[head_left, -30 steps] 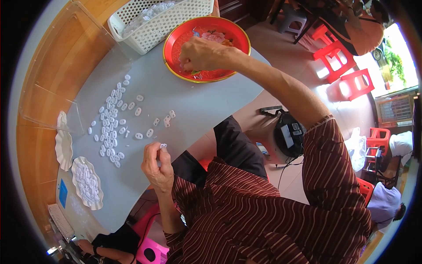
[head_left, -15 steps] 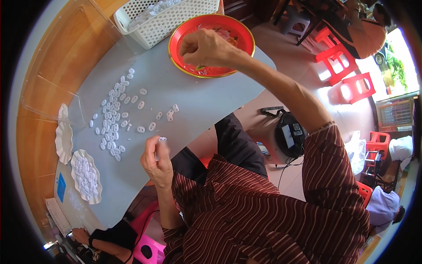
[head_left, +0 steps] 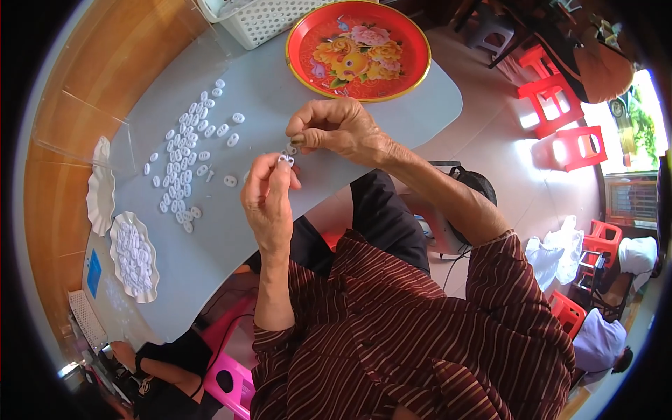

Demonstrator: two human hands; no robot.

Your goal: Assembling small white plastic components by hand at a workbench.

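My left hand (head_left: 267,206) is closed in a pinch on a small white plastic piece (head_left: 285,159) with two round holes, at the near edge of the table. Just above it, my right hand (head_left: 339,131) has thumb and forefinger pressed together. Whatever lies between those fingertips is too small to make out. Several similar white oval pieces (head_left: 185,159) are spread over the grey table (head_left: 224,217) to the left of my hands. A few small white pieces lie partly hidden behind my fingers. Beyond my right hand stands a red round tray (head_left: 308,52) with a flower pattern and tiny bits in it.
A white perforated basket (head_left: 259,26) stands at the far edge. On the left are a wavy-rimmed dish (head_left: 148,290) heaped with white pieces and another wavy dish (head_left: 101,189). A person's arm (head_left: 175,378) shows at lower left. Red stools (head_left: 553,98) stand on the right.
My right hand has come back from over the red tray to beside my left hand, its fingers pinched. The left hand has risen slightly, keeping the white piece. The view has shifted a little.
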